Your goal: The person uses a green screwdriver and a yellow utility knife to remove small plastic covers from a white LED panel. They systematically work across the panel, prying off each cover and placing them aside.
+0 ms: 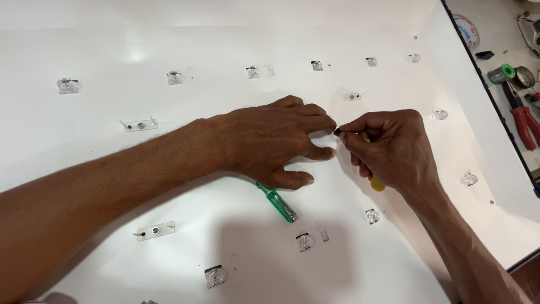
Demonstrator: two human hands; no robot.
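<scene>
Right hand [388, 143] is curled nearly closed, thumb and forefinger pinched on a small dark piece [337, 133] at its nine o'clock tip, while the lower fingers wrap a yellow-handled tool [377, 183] whose end pokes out at five o'clock of the fist. Left hand [273, 143] lies palm down and loosely spread on the white panel [112, 169], its fingertips meeting the same dark piece from the opposite side; whether it actually grips the piece cannot be told. A green-handled screwdriver [278, 203] rests on the panel touching the left hand's thumb, at six o'clock of that hand. Clear dome lenses [304, 242] dot the panel in rows, with small clear mounting tabs [155, 230] between them. At two o'clock, past the panel's dark edge, red-handled pliers [523, 124] lie on the tabletop [500, 39] near tape rolls [508, 72].
</scene>
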